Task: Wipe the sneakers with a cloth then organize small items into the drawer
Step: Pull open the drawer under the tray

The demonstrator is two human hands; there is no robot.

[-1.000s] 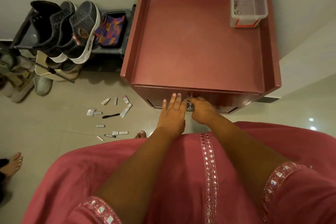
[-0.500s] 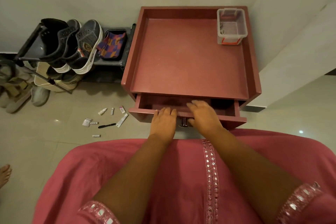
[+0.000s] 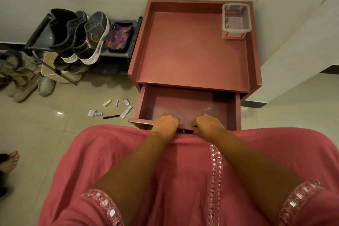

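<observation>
Head view looked straight down over a pink, mirror-trimmed tunic toward a tiled floor. At nine o'clock, a bare foot [image 3: 11, 159] of someone else showed at the frame edge. At ten o'clock stood a dark metal rack [image 3: 45, 31] against the wall, carrying grey sneakers [image 3: 88, 36] tipped on their sides, white soles outward, probably parked there after wiping. Just right of them, a checked purple and orange cloth [image 3: 118, 35] lay crumpled in a black tray [image 3: 128, 24], likely set aside. Below the rack sat more shoes [image 3: 27, 82], beige and soft-looking. On the glossy floor, between the rack and the cabinet, small items [image 3: 113, 109] lay scattered: little tubes, a tiny bottle, a flat packet and a thin black stick, apparently waiting to be sorted. At twelve o'clock stood a reddish-brown cabinet [image 3: 192, 51] with a raised rim around its flat top; a clear plastic box [image 3: 235, 21] with an orange latch sat in the top's far right corner. Its drawer [image 3: 183, 104] was pulled well out, smooth inside, nothing visible in it, ready to take the items. The left hand [image 3: 166, 123] and right hand [image 3: 208, 124] both curled over the drawer's front edge, fingers hooked inside, gripping it side by side.
</observation>
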